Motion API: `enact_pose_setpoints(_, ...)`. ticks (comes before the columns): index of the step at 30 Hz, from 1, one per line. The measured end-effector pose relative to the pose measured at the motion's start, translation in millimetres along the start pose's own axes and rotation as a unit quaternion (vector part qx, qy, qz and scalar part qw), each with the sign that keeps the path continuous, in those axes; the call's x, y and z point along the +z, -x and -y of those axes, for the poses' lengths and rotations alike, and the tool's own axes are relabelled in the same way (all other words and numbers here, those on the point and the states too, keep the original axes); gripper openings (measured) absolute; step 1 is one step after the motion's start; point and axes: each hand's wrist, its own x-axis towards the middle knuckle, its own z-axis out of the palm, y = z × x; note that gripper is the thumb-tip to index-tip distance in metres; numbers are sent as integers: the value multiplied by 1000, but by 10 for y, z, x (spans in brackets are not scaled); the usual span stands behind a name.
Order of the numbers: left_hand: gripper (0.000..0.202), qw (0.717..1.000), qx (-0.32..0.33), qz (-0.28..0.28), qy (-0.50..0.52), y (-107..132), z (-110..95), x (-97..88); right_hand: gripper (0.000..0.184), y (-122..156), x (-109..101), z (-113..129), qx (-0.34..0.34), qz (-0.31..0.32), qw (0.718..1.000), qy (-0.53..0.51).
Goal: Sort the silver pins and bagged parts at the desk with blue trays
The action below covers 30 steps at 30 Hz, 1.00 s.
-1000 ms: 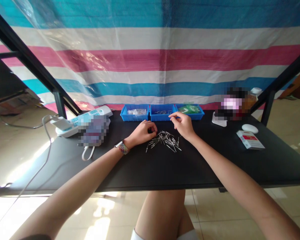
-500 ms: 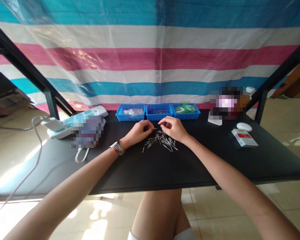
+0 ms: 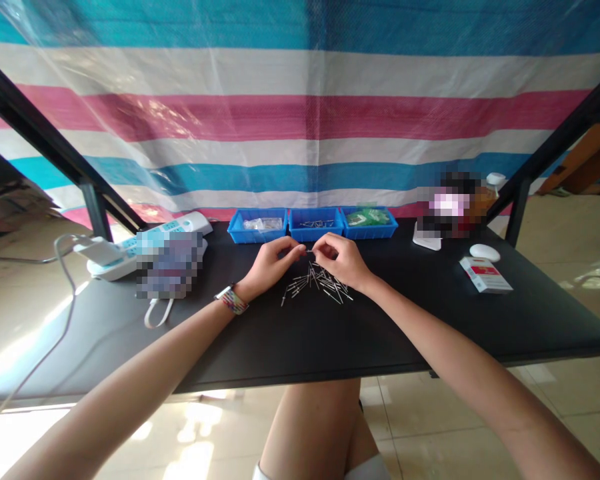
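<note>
My left hand (image 3: 271, 265) and my right hand (image 3: 341, 260) meet fingertip to fingertip just above a loose pile of small metal pins (image 3: 316, 283) on the black table (image 3: 300, 333). Both hands are pinched. Between the fingertips a thin pin (image 3: 309, 251) shows, held from both sides. A beaded band sits on my left wrist. Behind the hands stand three blue bins: the left bin (image 3: 258, 225) with clear bags, the middle bin (image 3: 316, 223) with metal parts, the right bin (image 3: 369, 221) with green pieces.
A white power strip (image 3: 130, 250) with a plug and cable lies at the left, beside a blurred object. At the right are a white mouse (image 3: 484, 252), a red-and-white box (image 3: 485, 275) and a bottle. A striped tarp hangs behind; black frame legs flank the table.
My right hand drew back from the middle bin and came left to meet my left hand over the pins. The left hand lifted slightly into a pinch.
</note>
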Motion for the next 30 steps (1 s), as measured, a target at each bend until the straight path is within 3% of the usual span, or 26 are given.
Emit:
enact_pose_setpoints(8, 37, 1000, 25, -3, 1, 5, -1, -25, 25, -1, -16, -73, 62, -6, 998, -26)
enact_pose_setpoints(15, 48, 998, 44, -20, -43, -16, 32, -20, 23, 13, 38, -33, 160, -17, 967, -198)
enact_pose_setpoints(26, 46, 1000, 5, 21, 9, -3, 74, -7, 22, -28, -23, 3, 156, -35, 958, -239)
enact_pose_setpoints(30, 31, 1000, -6, 29, 3, -2, 83, -3, 23, -134, -88, -75, 159, -121, 957, -208)
